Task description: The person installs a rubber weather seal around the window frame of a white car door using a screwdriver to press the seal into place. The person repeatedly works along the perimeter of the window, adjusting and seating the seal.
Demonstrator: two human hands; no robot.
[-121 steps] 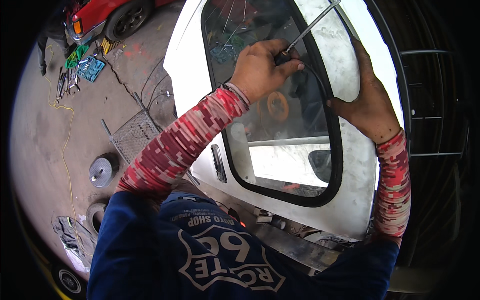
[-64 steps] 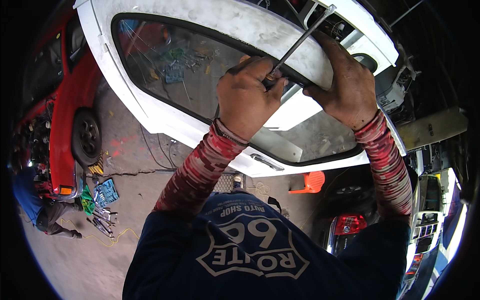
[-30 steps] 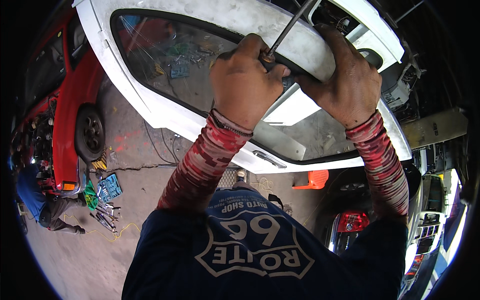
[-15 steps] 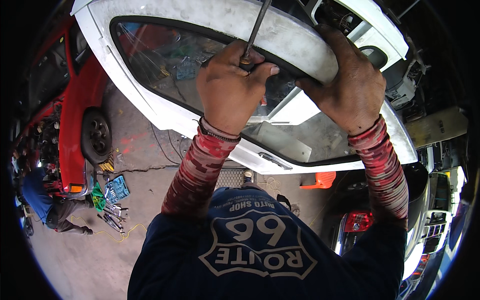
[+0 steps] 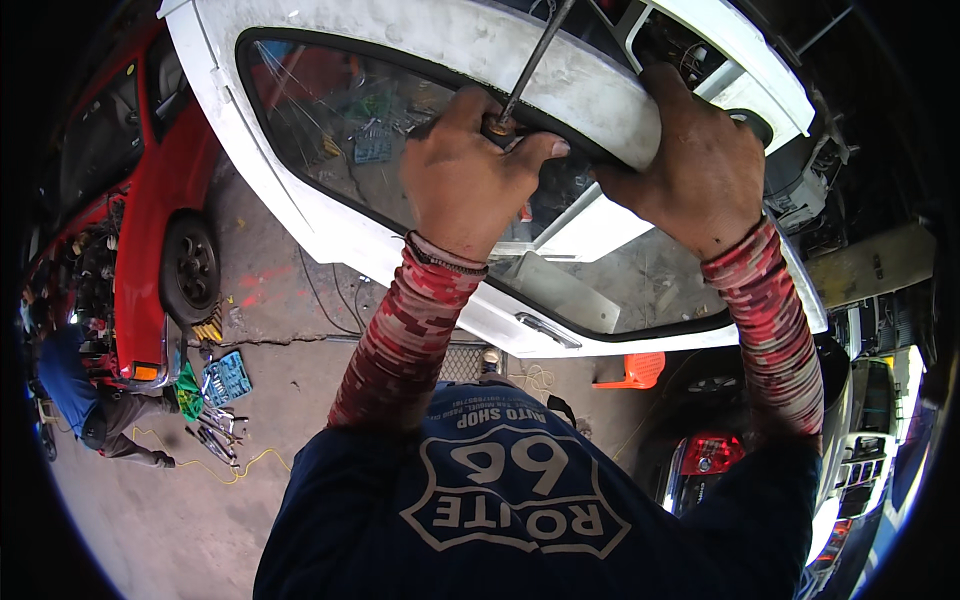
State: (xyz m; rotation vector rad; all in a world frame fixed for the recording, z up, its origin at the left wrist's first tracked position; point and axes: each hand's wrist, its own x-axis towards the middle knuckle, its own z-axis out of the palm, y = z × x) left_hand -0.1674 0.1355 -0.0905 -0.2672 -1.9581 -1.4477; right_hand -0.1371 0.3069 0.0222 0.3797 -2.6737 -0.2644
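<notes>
My left hand is closed round the handle of a screwdriver, its long dark shaft slanting up and right past the upper edge. The fist hides most of the handle, and the tip is out of view. Under this hand runs the black window seal of a white car body with smudged paint. My right hand is wrapped over the rounded white roof edge, thumb on the window side and fingers over the far side. Glass shows below both hands, with a door handle lower down.
At left stand a red car and a bent-over person in blue. Hand tools and a blue tool case lie on the floor. An orange plastic seat and a dark car's tail light are at right.
The screwdriver's shaft leans further to the right. My left hand has shifted slightly right, while my right hand keeps its grip on the roof edge. The whole view has moved a little.
</notes>
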